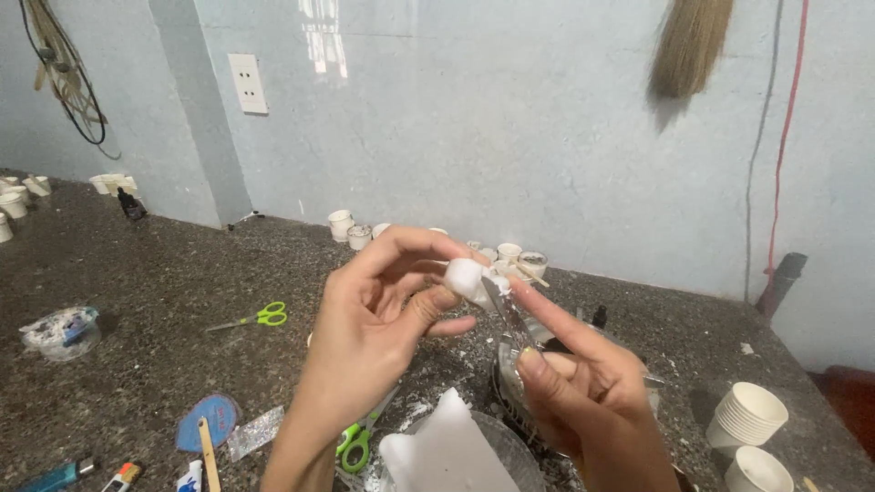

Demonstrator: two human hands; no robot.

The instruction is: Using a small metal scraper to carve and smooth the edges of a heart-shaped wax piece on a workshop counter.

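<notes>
My left hand (374, 319) is raised over the dark speckled counter (146, 273) and pinches a small white lump (463, 273) between thumb and fingers. My right hand (583, 383) holds a thin metal blade (504, 308) whose tip touches the underside of the lump, with the forefinger stretched along it. Below my hands a bigger white block (447, 446) rests in a clear glass bowl (519, 456).
Green scissors (260, 317) lie on the counter at left, another green pair (355, 442) near my left wrist. A stack of white paper cups (747, 415) stands at right, small white cups (351, 228) along the wall. A clear dish (62, 333), lighters and a blue disc lie at left.
</notes>
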